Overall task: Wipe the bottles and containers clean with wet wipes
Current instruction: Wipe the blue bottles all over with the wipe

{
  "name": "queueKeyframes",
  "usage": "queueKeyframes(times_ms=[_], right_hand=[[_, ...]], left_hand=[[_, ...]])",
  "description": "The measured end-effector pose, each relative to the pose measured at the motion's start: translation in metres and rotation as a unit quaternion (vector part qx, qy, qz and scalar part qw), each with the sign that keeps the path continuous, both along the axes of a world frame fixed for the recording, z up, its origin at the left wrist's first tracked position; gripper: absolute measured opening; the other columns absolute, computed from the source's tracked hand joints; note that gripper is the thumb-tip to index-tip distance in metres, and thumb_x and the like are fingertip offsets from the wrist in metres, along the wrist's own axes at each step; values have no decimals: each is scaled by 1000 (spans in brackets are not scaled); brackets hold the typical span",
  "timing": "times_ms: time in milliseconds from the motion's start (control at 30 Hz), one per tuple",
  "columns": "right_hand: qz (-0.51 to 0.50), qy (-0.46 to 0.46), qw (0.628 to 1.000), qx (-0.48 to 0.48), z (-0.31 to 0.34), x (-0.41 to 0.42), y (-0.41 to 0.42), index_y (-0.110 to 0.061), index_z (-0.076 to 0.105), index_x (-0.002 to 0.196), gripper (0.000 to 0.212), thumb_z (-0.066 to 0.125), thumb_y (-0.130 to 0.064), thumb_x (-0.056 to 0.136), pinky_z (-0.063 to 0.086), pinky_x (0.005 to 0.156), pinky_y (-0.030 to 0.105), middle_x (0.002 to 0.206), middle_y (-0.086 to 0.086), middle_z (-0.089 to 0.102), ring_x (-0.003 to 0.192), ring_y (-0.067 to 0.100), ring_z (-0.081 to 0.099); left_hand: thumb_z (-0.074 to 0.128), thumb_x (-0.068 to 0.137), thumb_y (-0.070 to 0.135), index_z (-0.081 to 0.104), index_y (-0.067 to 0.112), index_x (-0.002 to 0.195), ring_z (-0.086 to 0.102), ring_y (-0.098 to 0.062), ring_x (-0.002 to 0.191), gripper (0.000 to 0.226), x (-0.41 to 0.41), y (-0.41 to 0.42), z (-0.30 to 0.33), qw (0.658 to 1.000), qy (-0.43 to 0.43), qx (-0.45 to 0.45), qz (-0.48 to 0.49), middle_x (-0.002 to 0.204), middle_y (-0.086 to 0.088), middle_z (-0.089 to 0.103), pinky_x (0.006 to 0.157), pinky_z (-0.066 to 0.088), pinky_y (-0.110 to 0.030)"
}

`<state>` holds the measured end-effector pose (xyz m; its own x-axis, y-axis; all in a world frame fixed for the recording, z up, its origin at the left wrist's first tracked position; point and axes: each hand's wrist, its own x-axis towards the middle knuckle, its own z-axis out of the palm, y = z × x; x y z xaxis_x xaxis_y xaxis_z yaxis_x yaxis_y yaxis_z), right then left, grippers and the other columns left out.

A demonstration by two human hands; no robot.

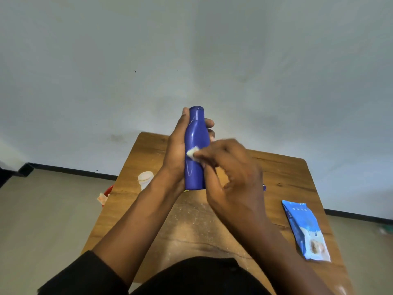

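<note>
Blue plastic bottle (pixel 194 150), tall with a narrow capped neck, is what we're wiping; we hold it upright in the air above the brown wooden table (pixel 282 177), cap up, base down, long axis near vertical.

Near to far: dark sleeves at the bottom edge, both forearms reaching forward. On the table to our right lies a flat blue wet-wipe packet (pixel 305 228), well apart from the bottle. Our right hand (pixel 231 175) comes next, fingers curled, thumb and fingertips pinching a small folded white wet wipe (pixel 192 153) and pressing it to the bottle's near face about mid-body. The hand is slightly blurred. Our left hand (pixel 177 150) wraps the bottle from the left, thumb up along the neck, fingertips showing round the far right side. It's a firm grip. Farther left on the table stands a small translucent whitish container (pixel 145 179), and a red object (pixel 108 190) with crumpled scraps shows just past the table's left edge. It's too cut off to identify.

Key relation: the wipe sits just left of our right fingertips, on the bottle surface, so we judge the next stroke runs along the vertical axis. The right hand does the moving, being the nearer one, and the left only steadies or turns the bottle. Lower body and neck probably need passes too.
</note>
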<state>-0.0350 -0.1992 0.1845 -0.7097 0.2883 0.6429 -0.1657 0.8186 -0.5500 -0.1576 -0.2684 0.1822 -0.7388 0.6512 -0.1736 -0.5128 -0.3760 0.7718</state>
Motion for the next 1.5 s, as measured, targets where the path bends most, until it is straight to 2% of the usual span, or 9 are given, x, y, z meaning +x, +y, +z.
queueKeyframes(times_ms=[167, 300, 500, 600, 900, 1033, 1200, 1333, 1500], right_hand=[[68, -61, 994, 68, -23, 31, -19, -18, 78, 113, 29, 76, -2, 89, 50, 82, 22, 107, -4, 68, 99, 8, 62], [48, -48, 997, 34, -19, 23, -10, -14, 80, 103, 22, 80, 0, 86, 49, 78, 18, 98, -2, 69, 92, 6, 61], [84, -22, 996, 2, -8, 17, -13, -13, 80, 102, 19, 79, 0, 88, 52, 74, 23, 98, -1, 70, 91, 9, 63], [100, -13, 995, 1, -3, 24, -15, -13, 81, 102, 19, 79, -1, 87, 51, 75, 16, 98, -1, 71, 92, 7, 64], [81, -35, 993, -79, -6, 25, -19, -17, 78, 109, 22, 78, -11, 88, 50, 81, 12, 105, -4, 68, 98, 9, 65], [71, -39, 990, -119, -6, 26, -19, -20, 79, 107, 18, 73, -18, 90, 50, 79, 11, 103, -7, 68, 97, 9, 66], [13, 10, 987, -161, 22, 8, 5, -15, 80, 103, 20, 78, 0, 90, 55, 80, 15, 99, -3, 71, 94, 10, 70], [-15, 17, 978, -209, 39, -7, 27, -18, 78, 106, 17, 77, -7, 93, 63, 81, 30, 101, -3, 76, 94, 14, 74], [29, -26, 978, -203, 24, 13, 6, -18, 79, 105, 19, 78, -5, 91, 62, 80, 28, 99, -7, 77, 94, 13, 74]], left_hand=[[45, 101, 69, 67, 15, 91, 52, -14, 61, 59, -6, -11, -3, 1000, 8, -6, 19, 81, -2, 58, 55, 45, -26], [51, 99, 69, 65, 15, 93, 43, -14, 65, 56, -4, -10, 0, 998, -22, 52, -6, 78, 0, 48, 59, 35, -28], [51, 99, 70, 62, 16, 89, 44, -14, 66, 56, -11, -18, 5, 993, -68, 96, -7, 79, -1, 46, 63, 40, -28], [52, 98, 71, 62, 16, 88, 46, -14, 67, 56, -9, -22, -1, 993, -79, 86, -3, 80, -1, 47, 64, 43, -28], [50, 99, 68, 66, 13, 92, 53, -11, 57, 57, 4, -20, -2, 998, -46, 36, -11, 76, -2, 55, 49, 49, -24], [47, 100, 70, 66, 15, 95, 52, -12, 61, 58, 11, -18, -3, 1000, 13, -17, -12, 79, -2, 55, 58, 47, -26], [52, 95, 66, 70, 15, 99, 69, -21, 85, 54, 34, -12, 4, 989, 130, -72, -18, 90, -6, 71, 86, 54, -35], [47, 90, 64, 72, 24, 112, 73, -17, 84, 53, 44, -9, 5, 975, 179, -127, -14, 94, -4, 78, 73, 59, -27], [44, 97, 68, 67, 9, 108, 70, -26, 88, 64, 38, -16, 1, 983, 151, -101, 2, 93, -15, 70, 86, 58, -41]])
